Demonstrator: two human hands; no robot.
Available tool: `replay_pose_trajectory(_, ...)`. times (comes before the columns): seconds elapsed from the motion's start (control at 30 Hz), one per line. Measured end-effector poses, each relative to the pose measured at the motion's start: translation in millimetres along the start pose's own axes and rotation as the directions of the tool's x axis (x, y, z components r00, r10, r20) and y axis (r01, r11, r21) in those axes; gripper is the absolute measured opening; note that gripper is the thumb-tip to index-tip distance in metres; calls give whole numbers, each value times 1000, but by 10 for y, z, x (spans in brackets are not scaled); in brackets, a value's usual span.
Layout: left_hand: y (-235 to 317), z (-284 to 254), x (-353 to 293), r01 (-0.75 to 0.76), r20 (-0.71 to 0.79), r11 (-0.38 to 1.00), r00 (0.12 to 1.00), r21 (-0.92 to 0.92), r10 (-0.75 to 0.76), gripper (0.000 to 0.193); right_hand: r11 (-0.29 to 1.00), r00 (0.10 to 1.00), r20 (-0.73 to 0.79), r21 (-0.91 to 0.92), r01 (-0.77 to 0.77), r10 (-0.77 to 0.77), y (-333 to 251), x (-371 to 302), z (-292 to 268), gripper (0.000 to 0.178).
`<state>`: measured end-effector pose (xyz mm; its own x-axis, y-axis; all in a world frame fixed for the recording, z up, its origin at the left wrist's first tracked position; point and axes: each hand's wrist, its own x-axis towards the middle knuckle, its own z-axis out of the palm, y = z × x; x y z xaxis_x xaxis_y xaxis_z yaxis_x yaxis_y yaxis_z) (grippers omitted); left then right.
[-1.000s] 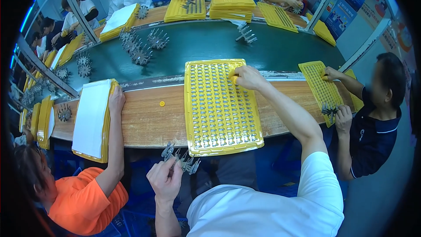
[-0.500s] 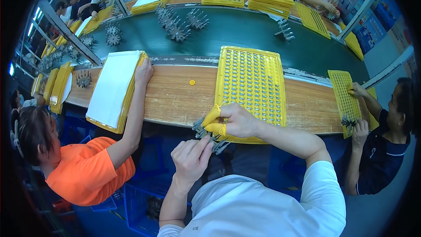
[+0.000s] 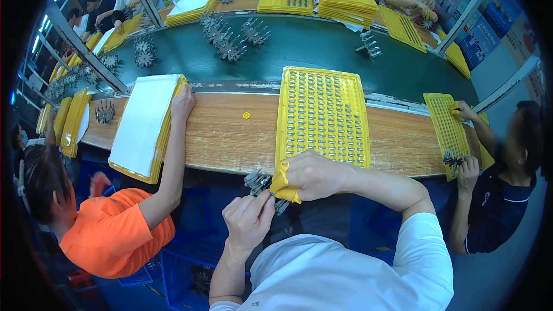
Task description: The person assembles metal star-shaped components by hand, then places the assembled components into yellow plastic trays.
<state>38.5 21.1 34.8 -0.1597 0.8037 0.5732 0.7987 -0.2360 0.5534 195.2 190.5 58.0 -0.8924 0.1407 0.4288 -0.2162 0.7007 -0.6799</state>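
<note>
My left hand (image 3: 249,222) is closed on the near edge of a grey, spoked metal rack (image 3: 257,180) with clip-like prongs, held in front of the table's edge. My right hand (image 3: 315,174), with yellow finger covers on thumb and forefinger, pinches against that same rack; whatever lies between those fingertips is hidden. Just beyond my right hand, a yellow plastic tray (image 3: 322,116) lies on the table, filled with rows of small shiny metal pieces. Its near end is covered by my right hand and forearm.
A green conveyor belt (image 3: 311,46) carrying more spoked racks (image 3: 229,43) runs behind the wooden table (image 3: 224,138). A yellow ring (image 3: 246,115) lies left of the tray. To the left, a person in orange grips a stack of yellow trays (image 3: 121,164); another person works at right.
My right fingers have come lower and closer together over the rack, nearer my left fingertips. The whole view has shifted slightly. The person in orange now has a second hand raised.
</note>
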Motion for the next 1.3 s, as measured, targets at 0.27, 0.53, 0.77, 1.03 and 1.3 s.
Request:
replay_pose_trajectory(0.27,56,80,68,-83,68,992,995,95,77,11,897,981,170,-442,-8,93,-33,-130,-193,10)
replay_pose_trajectory(0.53,-108,135,-72,125,-9,992,992,-33,-126,11,532,647,-398,-368,-762,651,1268,-856,-1624,27)
replay_pose_trajectory(0.77,-91,181,-109,125,25,992,992,-19,-125,12,285,487,-348,-493,-822,801,1516,-907,-1668,26)
replay_pose_trajectory(1.03,-85,134,-70,123,21,992,992,-9,-123,13,238,442,-330,-507,-828,834,1633,-865,-1658,27)
replay_pose_trajectory(1.3,-57,-11,42,-4,-35,999,999,42,6,19,537,606,-400,-282,-795,688,1135,-544,-1330,32)
